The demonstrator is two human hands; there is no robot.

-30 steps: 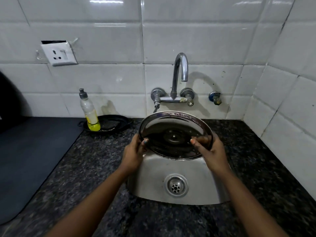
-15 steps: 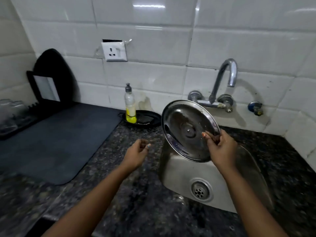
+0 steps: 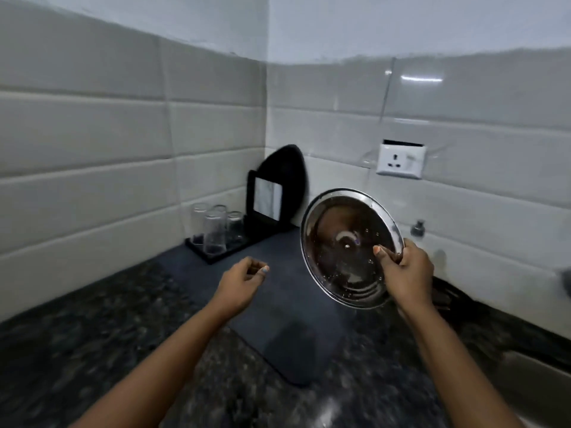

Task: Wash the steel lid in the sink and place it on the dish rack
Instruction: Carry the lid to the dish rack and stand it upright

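Note:
My right hand (image 3: 406, 273) grips the wet steel lid (image 3: 340, 242) by its right rim, thumb on the inner face. The lid is held up on edge above the dark drying mat (image 3: 278, 319), its underside toward me with water drops on it. My left hand (image 3: 242, 282) hovers over the mat to the lid's left, empty, fingers loosely curled. The black dish rack (image 3: 262, 223) stands in the far corner, holding a dark pan and a board upright. Only a corner of the sink (image 3: 537, 384) shows at the lower right.
Several upturned glasses (image 3: 213, 230) stand on a black tray left of the rack. A wall socket (image 3: 400, 160) is above the lid. A soap bottle's pump top (image 3: 417, 228) peeks out behind my right hand. Speckled granite counter (image 3: 92, 335) surrounds the mat.
The view has swung left from the sink to the corner. My left hand let go of the lid. My right hand has carried it left, over the mat, toward the rack.

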